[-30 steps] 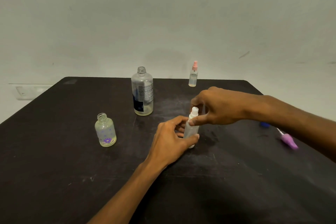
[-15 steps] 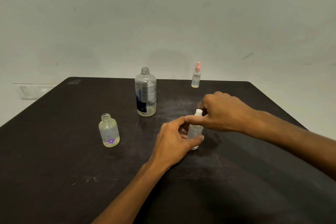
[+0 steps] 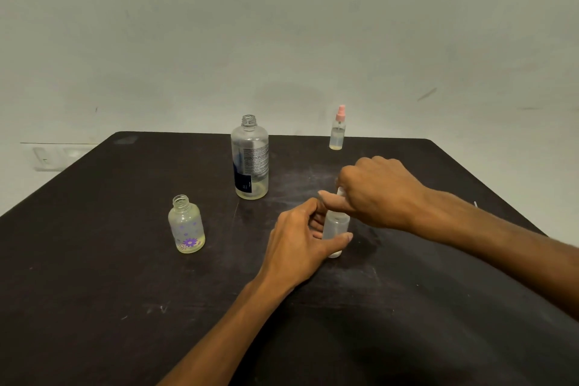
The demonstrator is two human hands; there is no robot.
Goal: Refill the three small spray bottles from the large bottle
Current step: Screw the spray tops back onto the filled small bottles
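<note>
A small frosted white spray bottle (image 3: 336, 226) stands upright at the middle of the black table (image 3: 94, 276). My left hand (image 3: 300, 241) wraps its body from the left. My right hand (image 3: 376, 191) pinches its white top from above and hides most of it. The large clear bottle (image 3: 250, 160), uncapped and with a little liquid at the bottom, stands behind and to the left. A small uncapped bottle with purple flowers (image 3: 187, 226) stands further left. A slim bottle with a pink sprayer (image 3: 337, 133) stands near the far edge.
A pale wall rises right behind the table's far edge. A wall socket (image 3: 53, 155) sits low at the left. A thin white tip (image 3: 475, 204) shows beside my right forearm, near the table's right edge.
My view has shifted, so the pink and blue items at the right went out of sight. My right hand has lowered over the white top; my left keeps the bottle's body.
</note>
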